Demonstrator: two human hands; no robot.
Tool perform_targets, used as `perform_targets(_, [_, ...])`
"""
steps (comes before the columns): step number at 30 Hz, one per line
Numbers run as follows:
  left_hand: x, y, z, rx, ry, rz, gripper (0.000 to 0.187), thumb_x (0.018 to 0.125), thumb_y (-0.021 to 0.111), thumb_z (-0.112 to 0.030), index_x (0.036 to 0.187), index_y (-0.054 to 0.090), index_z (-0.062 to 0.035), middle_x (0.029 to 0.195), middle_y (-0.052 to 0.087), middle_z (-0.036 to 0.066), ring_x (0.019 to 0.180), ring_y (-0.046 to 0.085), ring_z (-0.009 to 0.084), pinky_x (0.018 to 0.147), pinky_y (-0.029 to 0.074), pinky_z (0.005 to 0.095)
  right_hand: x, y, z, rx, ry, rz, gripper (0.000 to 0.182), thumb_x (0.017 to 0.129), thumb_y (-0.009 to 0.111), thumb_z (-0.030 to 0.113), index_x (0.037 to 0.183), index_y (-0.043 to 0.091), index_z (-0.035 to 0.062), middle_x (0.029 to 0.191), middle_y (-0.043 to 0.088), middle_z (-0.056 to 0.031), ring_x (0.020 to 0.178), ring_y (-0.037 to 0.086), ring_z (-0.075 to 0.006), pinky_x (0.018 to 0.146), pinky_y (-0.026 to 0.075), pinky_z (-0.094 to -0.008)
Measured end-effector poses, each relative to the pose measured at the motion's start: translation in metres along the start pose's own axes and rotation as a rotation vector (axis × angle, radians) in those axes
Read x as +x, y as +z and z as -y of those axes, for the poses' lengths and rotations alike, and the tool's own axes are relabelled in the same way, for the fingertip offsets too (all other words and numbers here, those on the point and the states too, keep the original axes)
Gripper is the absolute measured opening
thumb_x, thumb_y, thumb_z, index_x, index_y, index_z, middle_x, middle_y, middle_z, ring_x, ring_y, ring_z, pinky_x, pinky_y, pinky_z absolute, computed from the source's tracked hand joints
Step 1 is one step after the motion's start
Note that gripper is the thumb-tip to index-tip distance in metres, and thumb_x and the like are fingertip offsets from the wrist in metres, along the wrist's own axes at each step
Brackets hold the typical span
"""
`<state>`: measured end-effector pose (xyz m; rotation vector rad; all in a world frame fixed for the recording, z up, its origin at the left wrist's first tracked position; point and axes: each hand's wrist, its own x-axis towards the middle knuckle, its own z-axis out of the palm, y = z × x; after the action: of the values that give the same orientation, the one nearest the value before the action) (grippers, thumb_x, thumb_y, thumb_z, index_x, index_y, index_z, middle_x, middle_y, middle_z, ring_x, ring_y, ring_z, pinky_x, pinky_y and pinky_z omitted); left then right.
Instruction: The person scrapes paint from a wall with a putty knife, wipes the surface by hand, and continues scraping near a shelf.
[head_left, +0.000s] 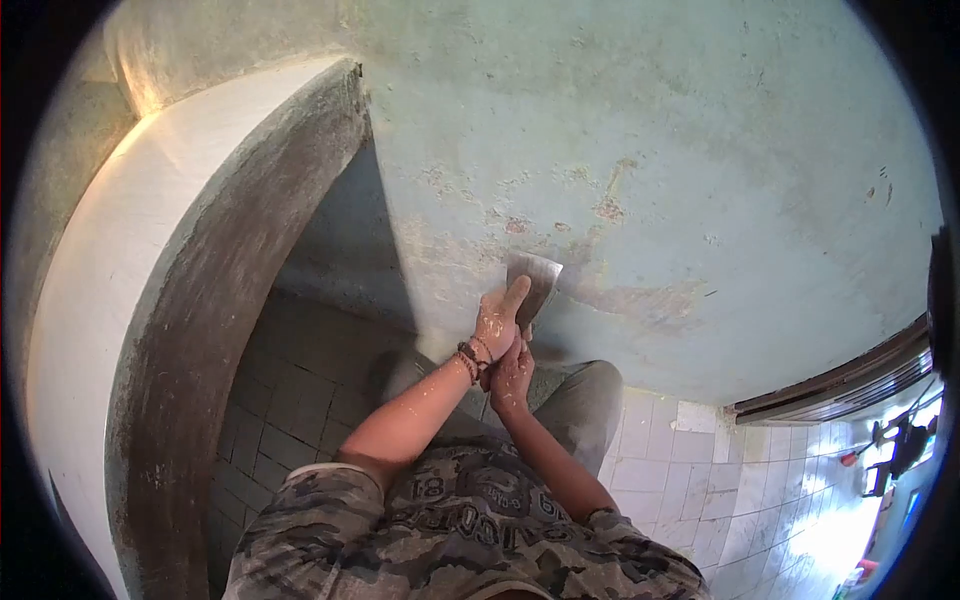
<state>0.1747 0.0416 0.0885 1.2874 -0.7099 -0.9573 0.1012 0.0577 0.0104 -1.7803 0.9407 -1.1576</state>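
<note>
A scraper point(536, 285) with a wide, flat metal blade is held up against the pale green wall point(720, 210). My left hand point(497, 318) is closed on it, with one finger stretched along the blade. Beaded bracelets circle that wrist, and pale flecks cling to the skin. Just below, my right hand point(512, 376) is closed around the scraper's lower part, close against the left. The handle is hidden by both hands. Around the blade's edge, the wall has chipped, peeling patches point(610, 207).
A white slab with a rough grey edge point(235, 230) curves along the left. Grey tiles point(285, 410) lie in shadow beneath it. Paler floor tiles point(660, 450) spread at the right, beside a dark wooden frame point(830, 375). My knee point(590, 395) is near the wall.
</note>
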Motion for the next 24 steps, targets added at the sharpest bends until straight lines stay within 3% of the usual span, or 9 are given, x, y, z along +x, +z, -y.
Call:
perform_targets(2, [-0.002,0.002,-0.010,-0.027,0.005,0.008,0.061,0.083,0.048,-0.061,0.069,0.052,-0.0017,0.052,0.050,0.005,0.042,0.052,0.0141,0.041,0.041,0.0274,0.006,-0.005,0.027,0.398,0.259,-0.028,0.041,0.095,0.036,0.027,0.114,0.049,-0.0083,0.109,0.058,-0.0180,0.105,0.052,-0.0255,0.092,0.038,-0.0331])
perform_targets(6, [-0.004,0.000,-0.016,-0.021,0.024,0.028,0.061,0.084,0.046,-0.060,0.069,0.052,-0.0012,0.052,0.051,0.005,0.043,0.052,0.0144,0.042,0.041,0.0282,0.014,-0.011,0.037,0.213,0.202,0.074,0.036,0.094,0.039,0.019,0.118,0.043,-0.0064,0.105,0.057,-0.0199,0.088,0.058,-0.0299,0.076,0.046,-0.0372])
perform_targets(8, [-0.007,0.000,-0.002,-0.005,0.019,0.038,0.062,0.084,0.045,-0.061,0.070,0.053,-0.0008,0.053,0.051,0.005,0.043,0.053,0.0147,0.042,0.042,0.0289,0.003,-0.007,0.032,0.465,0.545,-0.014,0.039,0.096,0.037,0.029,0.114,0.048,-0.0032,0.092,0.060,-0.0125,0.071,0.058,-0.0184,0.057,0.046,-0.0306])
perform_targets(11, [0.008,0.003,0.007,0.114,0.230,-0.078,0.064,0.085,0.044,-0.061,0.071,0.053,0.0006,0.055,0.053,0.007,0.044,0.053,0.0158,0.042,0.042,0.0299,0.006,-0.010,0.026,0.557,0.463,-0.025,0.038,0.095,0.037,0.029,0.107,0.052,-0.0042,0.086,0.060,-0.0115,0.070,0.055,-0.0171,0.065,0.046,-0.0300])
perform_targets(14, [-0.005,0.005,-0.011,-0.027,0.028,0.001,0.063,0.085,0.044,-0.060,0.072,0.054,0.0017,0.056,0.053,0.007,0.045,0.054,0.0162,0.044,0.043,0.0308,0.008,-0.017,0.025,0.469,0.412,0.098,0.043,0.096,0.034,0.039,0.112,0.053,0.0042,0.072,0.057,-0.0036,0.055,0.052,-0.0088,0.045,0.038,-0.0234])
perform_targets(15, [-0.004,0.004,-0.007,-0.005,0.020,-0.025,0.063,0.084,0.047,-0.059,0.072,0.054,0.0021,0.055,0.052,0.007,0.045,0.053,0.0162,0.044,0.043,0.0310,0.006,-0.026,0.043,0.566,0.577,0.132,0.041,0.096,0.036,0.039,0.108,0.053,0.0040,0.066,0.054,-0.0018,0.048,0.047,-0.0079,0.040,0.035,-0.0240])
perform_targets(20, [-0.007,0.007,-0.011,0.061,0.147,-0.111,0.062,0.083,0.049,-0.060,0.072,0.055,0.0006,0.055,0.053,0.007,0.046,0.054,0.0161,0.044,0.042,0.0298,0.006,-0.019,0.043,0.576,0.567,0.008,0.038,0.095,0.037,0.040,0.099,0.052,0.0055,0.059,0.049,0.0000,0.038,0.039,-0.0078,0.032,0.027,-0.0245])
perform_targets(22, [-0.012,0.005,-0.015,-0.032,-0.103,0.004,0.062,0.082,0.049,-0.061,0.075,0.056,-0.0002,0.056,0.054,0.008,0.047,0.055,0.0158,0.045,0.043,0.0292,0.000,-0.024,0.052,0.647,0.595,0.071,0.039,0.095,0.038,0.041,0.100,0.053,0.0062,0.057,0.048,0.0004,0.038,0.039,-0.0078,0.032,0.027,-0.0245])
perform_targets(24, [-0.011,0.006,-0.001,-0.046,-0.078,-0.008,0.062,0.082,0.049,-0.061,0.075,0.056,-0.0004,0.056,0.054,0.008,0.047,0.055,0.0155,0.045,0.043,0.0289,-0.005,-0.022,0.028,0.643,0.594,0.078,0.038,0.095,0.038,0.042,0.097,0.052,0.0065,0.056,0.047,0.0004,0.037,0.039,-0.0081,0.032,0.027,-0.0248])
